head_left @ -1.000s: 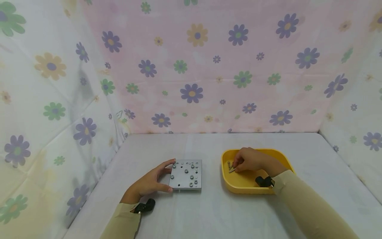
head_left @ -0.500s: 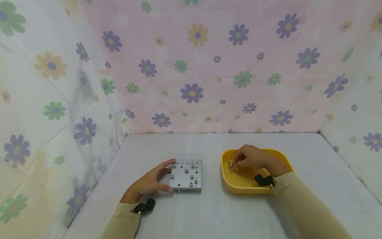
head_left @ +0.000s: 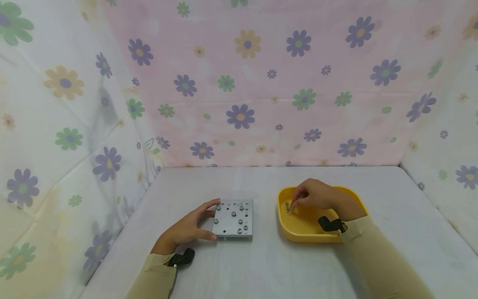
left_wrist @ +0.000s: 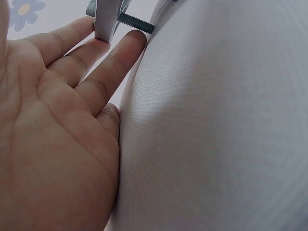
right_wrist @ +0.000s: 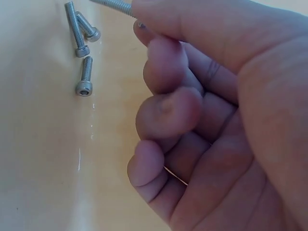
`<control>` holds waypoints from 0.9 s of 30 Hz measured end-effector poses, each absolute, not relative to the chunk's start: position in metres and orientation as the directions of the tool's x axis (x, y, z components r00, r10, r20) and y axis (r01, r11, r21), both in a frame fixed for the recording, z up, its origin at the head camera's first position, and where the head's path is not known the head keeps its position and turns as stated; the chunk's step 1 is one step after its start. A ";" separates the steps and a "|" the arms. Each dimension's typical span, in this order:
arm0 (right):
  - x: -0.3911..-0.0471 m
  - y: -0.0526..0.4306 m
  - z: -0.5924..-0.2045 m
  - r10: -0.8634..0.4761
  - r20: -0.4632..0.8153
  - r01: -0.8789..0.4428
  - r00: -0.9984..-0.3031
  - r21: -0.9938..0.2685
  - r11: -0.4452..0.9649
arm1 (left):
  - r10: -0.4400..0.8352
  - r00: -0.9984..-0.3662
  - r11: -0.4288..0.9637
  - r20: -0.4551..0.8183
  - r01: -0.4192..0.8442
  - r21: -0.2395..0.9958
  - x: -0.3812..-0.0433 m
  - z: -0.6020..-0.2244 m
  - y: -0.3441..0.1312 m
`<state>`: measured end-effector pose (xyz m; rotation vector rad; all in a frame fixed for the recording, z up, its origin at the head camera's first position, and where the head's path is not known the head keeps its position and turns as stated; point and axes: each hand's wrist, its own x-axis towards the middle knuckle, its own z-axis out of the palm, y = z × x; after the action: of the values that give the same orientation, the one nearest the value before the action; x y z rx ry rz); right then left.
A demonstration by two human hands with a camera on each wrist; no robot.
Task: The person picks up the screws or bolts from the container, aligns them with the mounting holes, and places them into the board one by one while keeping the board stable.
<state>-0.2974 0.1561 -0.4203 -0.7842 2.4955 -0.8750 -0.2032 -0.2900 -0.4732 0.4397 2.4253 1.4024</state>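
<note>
My left hand [head_left: 186, 228] holds a square metal plate [head_left: 231, 218] by its left side, thumb at the near corner and index finger at the far one. Several socket head screws [head_left: 233, 214] stand in the plate, among open holes. In the left wrist view, a threaded screw end [left_wrist: 137, 22] sticks out under the plate beside a fingertip. Over the yellow tray [head_left: 313, 238], my right hand [head_left: 315, 195] pinches a screw [right_wrist: 113, 5] between thumb and index finger; its head is hidden by the fingers. Three loose screws [right_wrist: 84, 79] lie in the tray.
Plate and tray stand apart on a white-covered table [head_left: 261, 270], the tray to the right. Flower-printed cloth [head_left: 276, 83] hangs behind and at both sides. Each wrist carries a small black camera [head_left: 330, 224].
My right hand has risen slightly within the tray, and the screw in its fingers has turned from lying nearly flat to a steeper tilt. The left hand and plate have stayed still.
</note>
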 end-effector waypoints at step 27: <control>-0.300 0.147 -0.409 -0.615 -0.157 -0.382 -0.772 -0.660 0.647 | 0.422 -0.901 0.460 -0.105 0.113 0.881 -0.203 -0.472 -0.290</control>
<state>-0.2999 0.1474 -0.4090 -0.7901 2.4999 -0.8789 -0.2030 -0.2897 -0.4724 0.4555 2.4054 1.4166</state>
